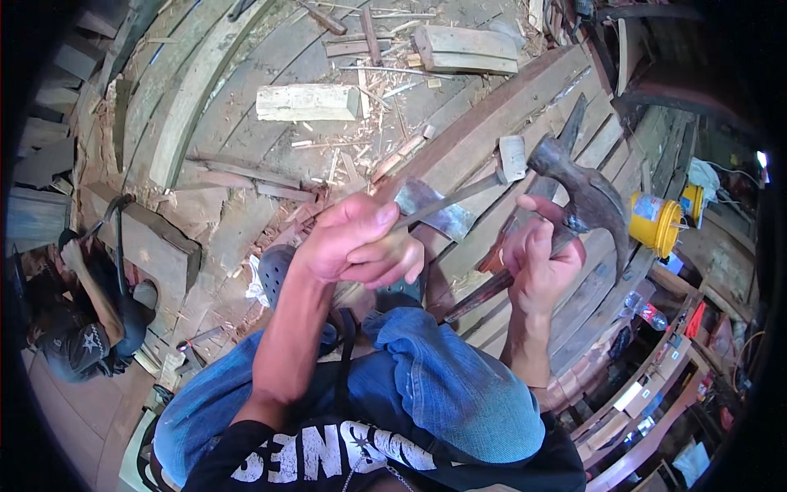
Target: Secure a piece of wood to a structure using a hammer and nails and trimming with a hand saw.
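My left hand (361,244) is closed in a fist around a thin grey metal bar (459,198), which slants up to the right. A short pale cylindrical piece (512,158) sits at the bar's far end, close to the hammer's face. In my right hand (543,261) is a claw hammer (586,193), gripped just below its dark head. Its handle runs down to the left, over the planks. Behind the bar shows a broad, flat metal blade (434,210); whether it joins anything is hidden by my left hand.
A wide plank bench (500,123) stretches to my right. Wooden blocks (307,102), a long curved timber (193,90) and shavings cover the floor ahead. Another person (90,320) works at the far left beside a thick beam (152,238). Yellow buckets (653,223) stand at right.
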Action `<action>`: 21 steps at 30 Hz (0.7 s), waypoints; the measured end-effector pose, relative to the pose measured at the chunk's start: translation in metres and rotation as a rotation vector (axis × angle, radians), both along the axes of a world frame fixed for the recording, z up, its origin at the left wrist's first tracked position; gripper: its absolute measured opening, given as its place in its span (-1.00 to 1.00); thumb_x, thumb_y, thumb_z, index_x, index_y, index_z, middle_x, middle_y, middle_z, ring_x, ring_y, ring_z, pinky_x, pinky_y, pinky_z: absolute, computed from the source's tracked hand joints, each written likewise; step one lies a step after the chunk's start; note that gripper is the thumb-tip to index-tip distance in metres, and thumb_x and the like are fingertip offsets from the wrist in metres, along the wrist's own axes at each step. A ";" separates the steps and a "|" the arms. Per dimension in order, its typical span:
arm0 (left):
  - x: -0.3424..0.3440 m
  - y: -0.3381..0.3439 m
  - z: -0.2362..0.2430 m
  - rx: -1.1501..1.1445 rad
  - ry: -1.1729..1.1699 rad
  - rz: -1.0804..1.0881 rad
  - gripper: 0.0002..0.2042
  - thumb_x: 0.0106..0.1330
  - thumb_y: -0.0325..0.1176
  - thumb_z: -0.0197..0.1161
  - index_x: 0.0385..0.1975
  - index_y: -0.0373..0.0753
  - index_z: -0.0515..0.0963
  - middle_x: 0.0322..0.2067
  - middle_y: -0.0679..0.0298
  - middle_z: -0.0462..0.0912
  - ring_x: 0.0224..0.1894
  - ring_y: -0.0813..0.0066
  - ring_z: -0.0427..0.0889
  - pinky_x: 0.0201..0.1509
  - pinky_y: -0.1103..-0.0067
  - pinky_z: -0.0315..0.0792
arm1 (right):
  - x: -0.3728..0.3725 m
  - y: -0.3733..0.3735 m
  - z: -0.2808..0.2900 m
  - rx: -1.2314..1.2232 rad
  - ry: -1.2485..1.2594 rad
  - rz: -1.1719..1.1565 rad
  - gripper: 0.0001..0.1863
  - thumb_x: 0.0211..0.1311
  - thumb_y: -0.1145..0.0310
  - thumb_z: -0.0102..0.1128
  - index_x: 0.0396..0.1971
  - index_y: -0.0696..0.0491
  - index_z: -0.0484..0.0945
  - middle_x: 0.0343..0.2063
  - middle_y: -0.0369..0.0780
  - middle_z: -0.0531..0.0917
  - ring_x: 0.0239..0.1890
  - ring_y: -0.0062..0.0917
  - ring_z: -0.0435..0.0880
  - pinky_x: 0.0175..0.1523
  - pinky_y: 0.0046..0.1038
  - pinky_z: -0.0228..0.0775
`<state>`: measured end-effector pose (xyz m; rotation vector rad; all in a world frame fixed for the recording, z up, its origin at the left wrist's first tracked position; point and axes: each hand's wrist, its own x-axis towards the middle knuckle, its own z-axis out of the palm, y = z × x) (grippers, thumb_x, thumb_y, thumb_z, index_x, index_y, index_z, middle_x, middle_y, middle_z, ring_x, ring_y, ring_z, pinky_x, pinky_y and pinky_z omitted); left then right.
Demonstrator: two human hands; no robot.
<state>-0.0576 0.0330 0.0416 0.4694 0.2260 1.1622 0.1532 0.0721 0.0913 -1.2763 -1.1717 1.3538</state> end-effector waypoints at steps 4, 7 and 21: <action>-0.002 -0.001 0.007 0.012 -0.066 0.012 -0.44 0.51 -0.16 -0.23 -0.88 0.00 0.15 -0.95 0.49 0.19 -0.82 0.57 0.27 -0.39 0.45 0.36 | -0.004 0.006 0.013 0.139 -0.113 0.167 -0.60 0.37 0.31 0.00 -0.09 0.43 0.40 -0.78 -0.39 0.28 -0.80 -0.77 0.14 -0.68 -0.64 -0.05; -0.001 -0.002 0.007 0.004 -0.087 -0.002 -0.42 0.53 -0.14 -0.24 -0.90 -0.02 0.11 -0.96 0.45 0.16 -0.79 0.56 0.28 -0.32 0.46 0.39 | -0.009 0.007 0.012 0.208 -0.082 0.193 -0.58 0.32 0.34 0.06 -0.07 0.45 0.36 -0.69 -0.27 0.44 -0.80 -0.76 0.20 -0.69 -0.64 -0.02; -0.001 -0.004 0.019 -0.004 0.084 -0.044 -0.43 0.52 -0.17 -0.19 -0.90 -0.08 0.15 -0.92 0.44 0.17 -0.77 0.53 0.29 -0.34 0.46 0.36 | -0.028 0.014 0.040 0.136 0.042 0.164 -0.58 0.15 0.38 0.25 -0.11 0.41 0.42 -0.45 -0.09 0.60 -0.72 -0.76 0.32 -0.60 -0.68 0.11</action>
